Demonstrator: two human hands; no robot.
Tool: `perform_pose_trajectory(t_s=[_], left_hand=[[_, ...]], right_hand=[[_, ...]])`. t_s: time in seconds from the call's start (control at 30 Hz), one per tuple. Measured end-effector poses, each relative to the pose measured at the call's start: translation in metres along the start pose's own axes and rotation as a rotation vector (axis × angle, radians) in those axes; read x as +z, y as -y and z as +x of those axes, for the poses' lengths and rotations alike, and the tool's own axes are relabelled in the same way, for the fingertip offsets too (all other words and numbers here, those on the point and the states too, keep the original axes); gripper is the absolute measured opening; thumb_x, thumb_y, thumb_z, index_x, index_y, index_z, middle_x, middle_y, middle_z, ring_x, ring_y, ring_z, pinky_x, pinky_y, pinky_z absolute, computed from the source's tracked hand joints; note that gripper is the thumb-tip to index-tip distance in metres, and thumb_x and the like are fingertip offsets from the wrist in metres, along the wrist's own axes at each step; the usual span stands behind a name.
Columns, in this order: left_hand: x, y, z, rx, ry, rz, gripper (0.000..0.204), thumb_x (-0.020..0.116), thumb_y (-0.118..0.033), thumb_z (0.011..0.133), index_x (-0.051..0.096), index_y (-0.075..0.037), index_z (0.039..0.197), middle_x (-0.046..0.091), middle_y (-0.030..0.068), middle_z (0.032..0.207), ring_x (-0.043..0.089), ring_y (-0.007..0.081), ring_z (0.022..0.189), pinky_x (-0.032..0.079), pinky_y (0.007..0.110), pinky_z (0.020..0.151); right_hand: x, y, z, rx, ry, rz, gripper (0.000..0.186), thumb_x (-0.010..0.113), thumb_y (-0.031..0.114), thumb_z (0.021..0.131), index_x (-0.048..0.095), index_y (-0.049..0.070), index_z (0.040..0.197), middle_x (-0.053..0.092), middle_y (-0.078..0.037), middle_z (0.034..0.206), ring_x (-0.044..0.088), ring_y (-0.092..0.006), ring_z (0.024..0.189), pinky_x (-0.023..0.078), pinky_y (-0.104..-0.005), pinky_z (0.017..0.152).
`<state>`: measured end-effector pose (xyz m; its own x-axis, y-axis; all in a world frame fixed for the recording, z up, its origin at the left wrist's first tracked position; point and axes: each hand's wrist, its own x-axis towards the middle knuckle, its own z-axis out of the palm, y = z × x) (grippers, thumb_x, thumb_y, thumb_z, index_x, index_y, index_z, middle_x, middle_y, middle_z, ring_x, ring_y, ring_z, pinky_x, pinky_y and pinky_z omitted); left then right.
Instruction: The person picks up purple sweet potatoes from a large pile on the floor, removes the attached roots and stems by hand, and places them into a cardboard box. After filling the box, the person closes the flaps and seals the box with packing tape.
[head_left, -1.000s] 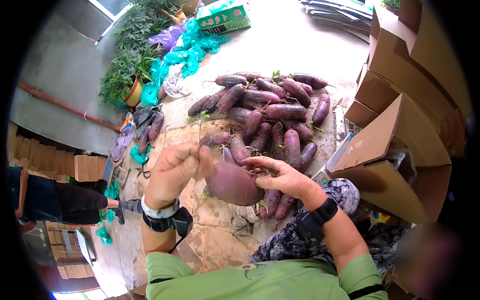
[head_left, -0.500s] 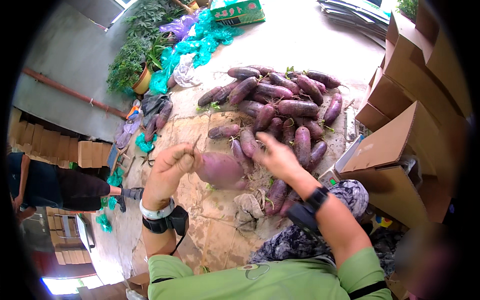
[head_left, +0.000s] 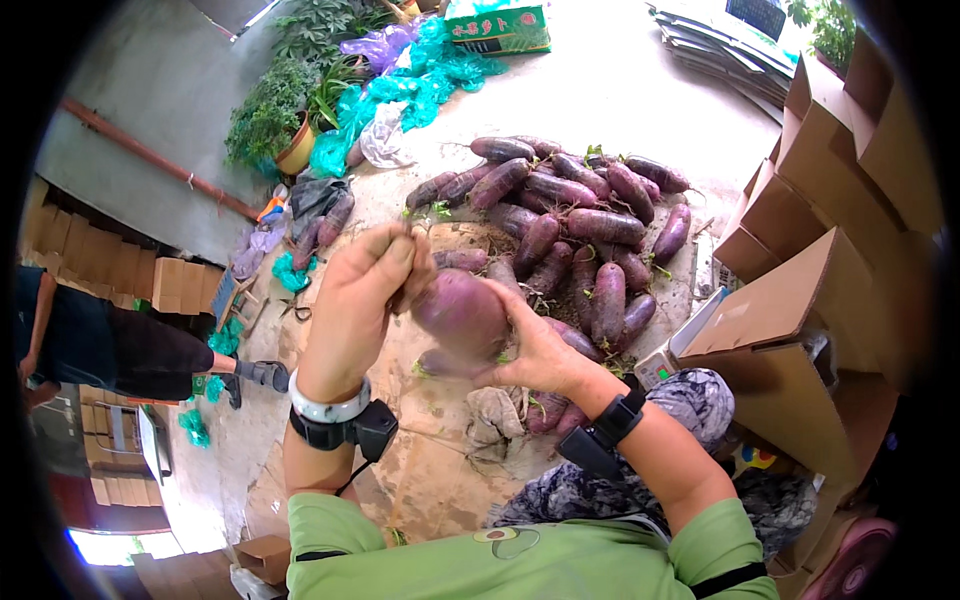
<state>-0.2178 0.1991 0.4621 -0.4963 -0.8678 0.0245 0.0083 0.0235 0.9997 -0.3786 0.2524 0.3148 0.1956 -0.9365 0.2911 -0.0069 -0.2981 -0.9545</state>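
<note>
A large purple radish point(head_left: 458, 312) hangs in front of me above the floor, slightly blurred by motion. My left hand point(head_left: 372, 285) is closed in a pinch at its upper left end, round the thin root tail. Against the radish's right side lies my right hand point(head_left: 545, 348), its fingers and thumb curved about it. Just beyond my hands a heap of similar purple radishes point(head_left: 604, 227) covers the floor, several with roots and green sprouts. A crumpled grey cloth point(head_left: 495, 412) is on the floor below the held radish.
Open cardboard boxes point(head_left: 755, 305) stand on the right, beside a small scale point(head_left: 655, 370). Teal plastic bags point(head_left: 400, 100) and potted plants point(head_left: 265, 115) line the far left. Another person point(head_left: 150, 360) stands at the left. A green carton point(head_left: 500, 30) sits at the back.
My right hand has moved left from the heap and taken hold of the radish's side. My left hand, still pinching its end, has risen and shifted slightly right.
</note>
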Motion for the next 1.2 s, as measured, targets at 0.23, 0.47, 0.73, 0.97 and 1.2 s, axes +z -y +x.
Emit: perform_pose_trajectory(t_s=[0.23, 0.47, 0.73, 0.97, 1.2], left_hand=[[0.023, 0.022, 0.057, -0.037, 0.113, -0.128, 0.033, 0.042, -0.019, 0.096, 0.048, -0.002, 0.125, 0.059, 0.0049, 0.109, 0.043, 0.0033, 0.064, 0.029, 0.015, 0.049], [0.024, 0.127, -0.01, -0.46, 0.041, -0.156, 0.05, 0.049, -0.036, 0.093, 0.043, -0.003, 0.13, 0.052, 0.006, 0.12, 0.052, 0.0099, 0.084, 0.045, 0.017, 0.062], [0.082, 0.178, -0.079, -0.638, 0.249, -0.675, 0.036, 0.05, -0.023, 0.094, 0.05, 0.0, 0.121, 0.058, 0.0083, 0.11, 0.057, 0.015, 0.094, 0.045, 0.029, 0.086], [0.09, 0.184, -0.078, -0.56, 0.153, -0.293, 0.018, 0.055, -0.021, 0.09, 0.061, -0.004, 0.093, 0.06, 0.003, 0.083, 0.056, 0.0133, 0.077, 0.044, 0.03, 0.073], [0.063, 0.217, -0.08, 0.115, 0.304, 1.288, 0.016, 0.056, -0.017, 0.08, 0.059, -0.001, 0.086, 0.06, 0.0128, 0.08, 0.057, 0.0315, 0.077, 0.043, 0.042, 0.07]], right_hand=[[-0.038, 0.014, -0.018, 0.413, -0.032, 0.575, 0.084, 0.08, 0.008, 0.06, 0.035, 0.003, 0.131, 0.054, -0.008, 0.116, 0.051, -0.0175, 0.108, 0.037, -0.0316, 0.097], [-0.066, -0.008, -0.05, 0.525, -0.16, 0.876, 0.071, 0.074, 0.018, 0.068, 0.039, 0.002, 0.128, 0.055, -0.01, 0.116, 0.054, -0.0231, 0.107, 0.042, -0.0367, 0.095], [-0.082, -0.013, -0.051, 0.461, -0.257, 1.039, 0.061, 0.069, 0.015, 0.072, 0.041, 0.004, 0.125, 0.055, -0.011, 0.112, 0.055, -0.0237, 0.104, 0.045, -0.0395, 0.091], [-0.083, -0.013, -0.055, 0.497, -0.308, 0.906, 0.059, 0.068, 0.011, 0.071, 0.043, 0.004, 0.124, 0.055, -0.007, 0.111, 0.055, -0.0201, 0.1, 0.045, -0.0347, 0.088], [-0.077, -0.005, -0.055, 0.594, -0.31, 1.019, 0.047, 0.063, 0.02, 0.078, 0.048, 0.002, 0.12, 0.06, -0.01, 0.105, 0.06, -0.0203, 0.091, 0.05, -0.0337, 0.082]])
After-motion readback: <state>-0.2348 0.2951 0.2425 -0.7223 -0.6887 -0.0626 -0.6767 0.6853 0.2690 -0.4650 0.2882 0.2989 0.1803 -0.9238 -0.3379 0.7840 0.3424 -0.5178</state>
